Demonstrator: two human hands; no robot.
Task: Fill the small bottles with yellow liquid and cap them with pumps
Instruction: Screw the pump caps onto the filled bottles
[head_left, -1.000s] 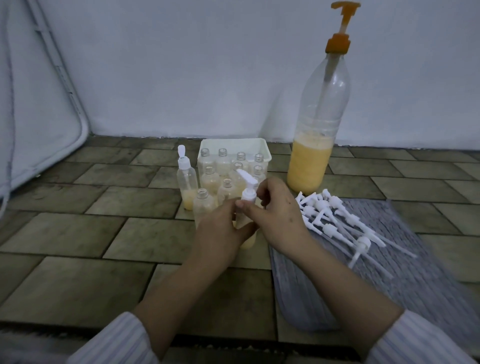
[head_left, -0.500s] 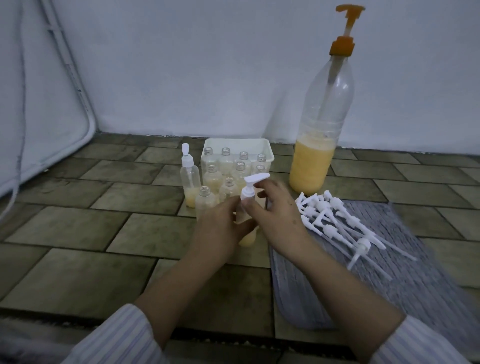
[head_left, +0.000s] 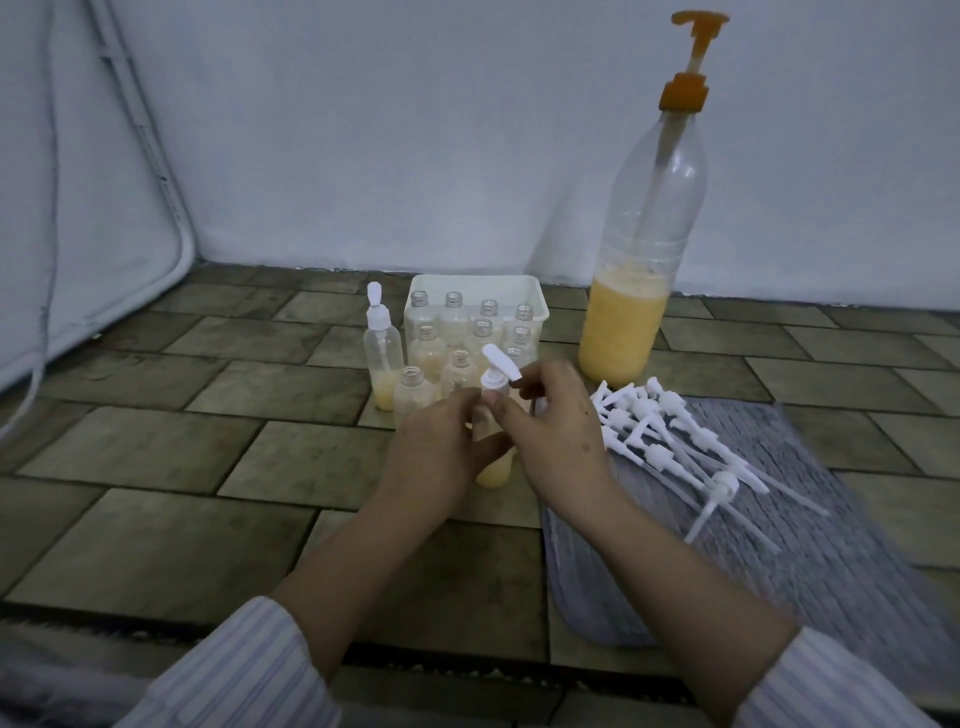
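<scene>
One capped bottle (head_left: 383, 353) stands finished beside the tray (head_left: 540, 312). The left hand (head_left: 441, 447) grips a second bottle (head_left: 493, 467) on the floor while the right hand (head_left: 550, 431) pinches its pump (head_left: 497, 371). Uncapped bottles (head_left: 457, 332) and spare pumps (head_left: 670, 441) remain

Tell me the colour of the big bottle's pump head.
Orange, on the big bottle's pump head, clearest in the head view.

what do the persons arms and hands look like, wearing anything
Both hands, left and right, are bare: no gloves, and no rings or watch show. The forearms are bare too, with the left sleeve and right sleeve pushed up toward the elbows. The sleeves are light fabric with thin, pale vertical stripes, loosely cut.
</scene>
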